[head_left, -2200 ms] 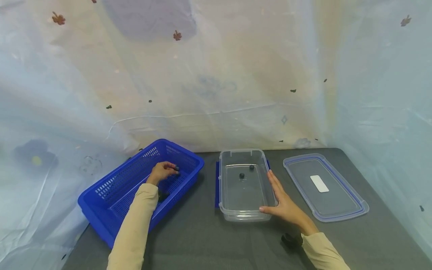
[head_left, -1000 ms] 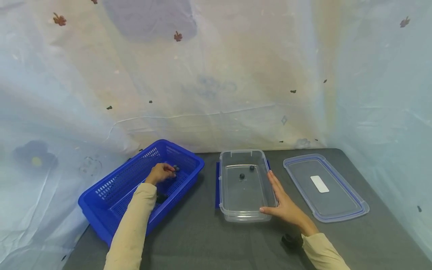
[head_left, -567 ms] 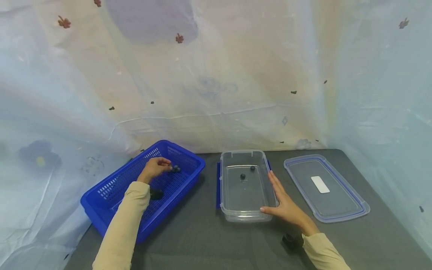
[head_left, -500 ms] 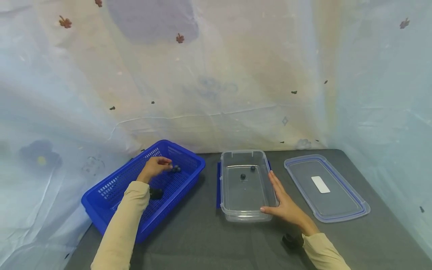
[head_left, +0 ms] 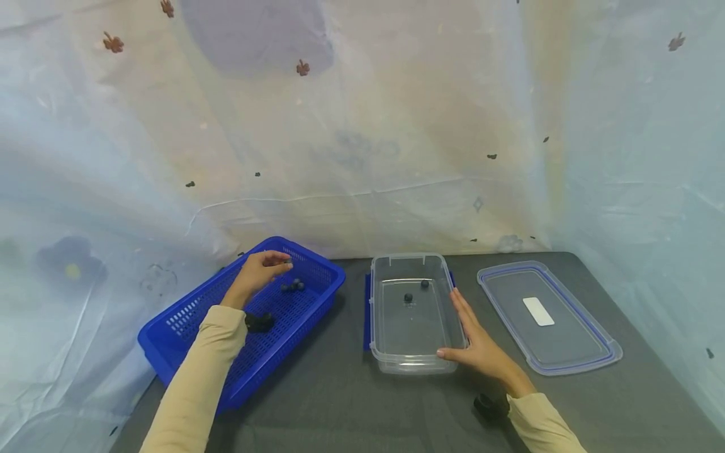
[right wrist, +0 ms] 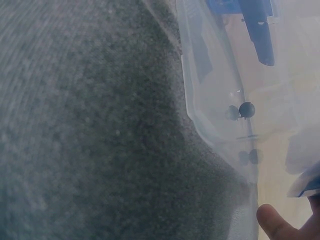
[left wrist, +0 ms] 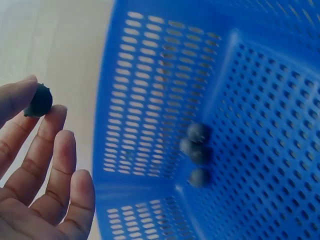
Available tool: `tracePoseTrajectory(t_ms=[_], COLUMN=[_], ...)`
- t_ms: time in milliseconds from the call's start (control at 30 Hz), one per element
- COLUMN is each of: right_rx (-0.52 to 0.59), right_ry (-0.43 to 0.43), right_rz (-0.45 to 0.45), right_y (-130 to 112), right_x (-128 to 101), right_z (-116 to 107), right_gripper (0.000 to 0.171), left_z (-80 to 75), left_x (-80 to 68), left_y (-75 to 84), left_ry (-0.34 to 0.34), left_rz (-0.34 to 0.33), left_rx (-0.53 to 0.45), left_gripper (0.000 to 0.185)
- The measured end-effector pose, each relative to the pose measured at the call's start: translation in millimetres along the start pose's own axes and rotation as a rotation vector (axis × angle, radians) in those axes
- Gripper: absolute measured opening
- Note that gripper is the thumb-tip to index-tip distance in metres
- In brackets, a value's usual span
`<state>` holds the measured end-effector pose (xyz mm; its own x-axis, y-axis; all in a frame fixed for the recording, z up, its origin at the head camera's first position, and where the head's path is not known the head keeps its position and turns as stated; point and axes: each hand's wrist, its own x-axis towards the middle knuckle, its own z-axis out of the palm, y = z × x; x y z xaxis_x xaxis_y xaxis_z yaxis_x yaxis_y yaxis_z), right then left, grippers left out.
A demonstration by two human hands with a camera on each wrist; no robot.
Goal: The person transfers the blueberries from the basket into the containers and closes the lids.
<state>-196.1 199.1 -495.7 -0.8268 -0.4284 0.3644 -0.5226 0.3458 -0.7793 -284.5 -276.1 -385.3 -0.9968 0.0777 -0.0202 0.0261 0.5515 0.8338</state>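
Note:
Between thumb and fingertips, my left hand (head_left: pixel 257 275) pinches a dark blueberry (left wrist: pixel 40 101), held up over the far part of the blue basket (head_left: pixel 272 362). Several more blueberries (left wrist: pixel 199 154) lie bunched on the basket floor, below that hand. My right hand (head_left: pixel 481 349) rests against the right side of a clear plastic container (head_left: pixel 408 362), fingers extended along its wall and thumb at the near corner. Inside the container sit two blueberries (head_left: pixel 408 297), apart from each other.
A clear lid (head_left: pixel 572 333) with a blue seal and white label lies flat to the right of the container. Blue side flaps (head_left: pixel 367 314) hang from the container. All stand on a grey-covered table (head_left: pixel 340 402), with a patterned curtain (head_left: pixel 362 126) behind.
My left hand has risen from the berries in the basket and shifted slightly left, a blueberry now pinched in its fingers. My right hand has stayed on the container.

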Motion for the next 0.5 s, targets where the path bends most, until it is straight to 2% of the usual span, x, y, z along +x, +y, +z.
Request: tracePoseTrajectory(t_ms=[233,500], right_rx=[-0.004,-0.002], right_ry=[0.003,0.003], right_rz=[0.002,0.001], right_y=[1,0], right_x=[0,0], right_z=[0,1], right_gripper=[0.116,0.116], left_z=[2.0,13.4], left_x=[-6.2,-14.6], left_y=[22.8,49.0], left_ry=[-0.004,0.007], left_rz=[0.047,0.083], left_rx=[-0.025,-0.054], left_gripper=[0.046,0.043])
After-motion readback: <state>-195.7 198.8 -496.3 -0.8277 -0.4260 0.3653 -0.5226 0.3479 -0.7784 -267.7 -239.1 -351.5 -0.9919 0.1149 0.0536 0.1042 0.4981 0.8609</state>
